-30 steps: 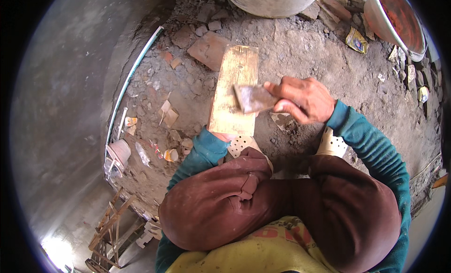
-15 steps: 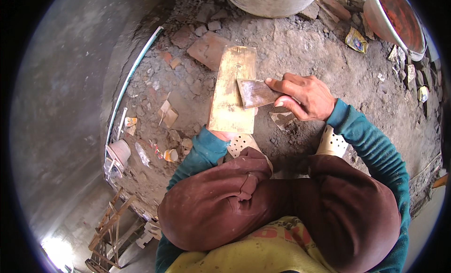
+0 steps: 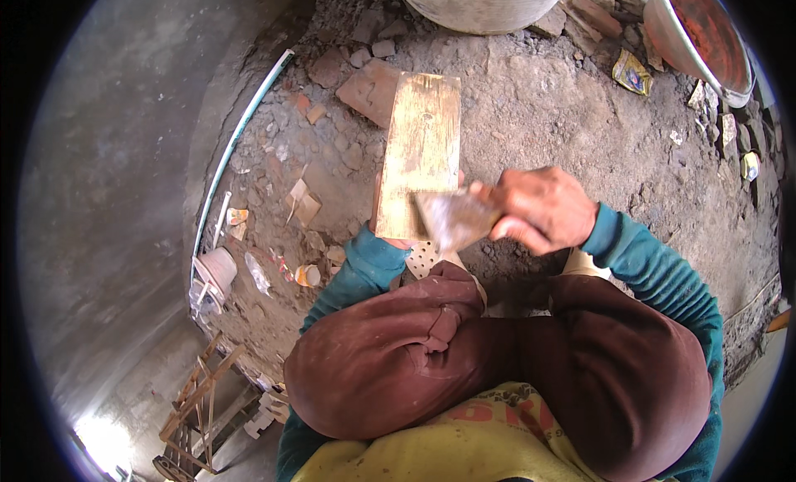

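Observation:
A pale yellow wooden board (image 3: 421,150) stands tilted over the dirt ground in front of my knees. My left hand (image 3: 383,225) grips its near lower edge; only a few fingers show beside the teal sleeve. My right hand (image 3: 541,208) is closed around a flat, grey, dirt-caked metal blade (image 3: 452,218), a trowel-like scraper, whose tip lies against the board's lower right corner. My brown-trousered knees fill the foreground below both hands.
Broken bricks (image 3: 369,88) and rubble lie beyond the board. A large pale drum (image 3: 485,1) stands at the top, a metal basin (image 3: 701,34) with reddish contents at the top right. A white pipe (image 3: 240,133) edges a grey slab at left, near a white cup (image 3: 217,270).
My right hand has pulled the blade down the board toward me, from its middle to its lower right corner. The board and my left hand stay put.

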Motion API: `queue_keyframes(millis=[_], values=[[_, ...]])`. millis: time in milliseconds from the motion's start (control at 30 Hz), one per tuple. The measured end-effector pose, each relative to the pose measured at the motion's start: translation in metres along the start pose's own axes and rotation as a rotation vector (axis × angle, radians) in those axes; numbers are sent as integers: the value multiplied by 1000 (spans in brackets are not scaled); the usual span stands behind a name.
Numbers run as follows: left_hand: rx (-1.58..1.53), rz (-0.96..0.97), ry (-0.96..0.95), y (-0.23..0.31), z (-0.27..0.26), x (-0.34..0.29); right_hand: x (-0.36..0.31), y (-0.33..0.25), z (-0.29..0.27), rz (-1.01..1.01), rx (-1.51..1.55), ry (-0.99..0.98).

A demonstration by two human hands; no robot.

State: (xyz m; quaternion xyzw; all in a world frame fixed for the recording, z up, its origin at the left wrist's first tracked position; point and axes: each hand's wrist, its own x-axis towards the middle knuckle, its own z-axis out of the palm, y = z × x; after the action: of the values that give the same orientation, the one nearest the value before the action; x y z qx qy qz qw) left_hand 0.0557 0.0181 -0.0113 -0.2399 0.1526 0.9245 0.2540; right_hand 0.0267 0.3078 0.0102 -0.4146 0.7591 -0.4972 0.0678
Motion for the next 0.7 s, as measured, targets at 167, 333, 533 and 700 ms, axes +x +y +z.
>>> queue_keyframes(millis=[167, 333, 533, 700], values=[[233, 40, -223, 10, -15, 8, 4, -4, 3, -110, -72, -24], [316, 116, -36, 9, -5, 2, 2, 21, 4, -82, -123, 81], [311, 150, -8, 5, 12, 2, 6, 12, 2, -64, -145, 6], [312, 86, -49, 13, -2, 3, 7, -2, 0, -120, -149, -59]])
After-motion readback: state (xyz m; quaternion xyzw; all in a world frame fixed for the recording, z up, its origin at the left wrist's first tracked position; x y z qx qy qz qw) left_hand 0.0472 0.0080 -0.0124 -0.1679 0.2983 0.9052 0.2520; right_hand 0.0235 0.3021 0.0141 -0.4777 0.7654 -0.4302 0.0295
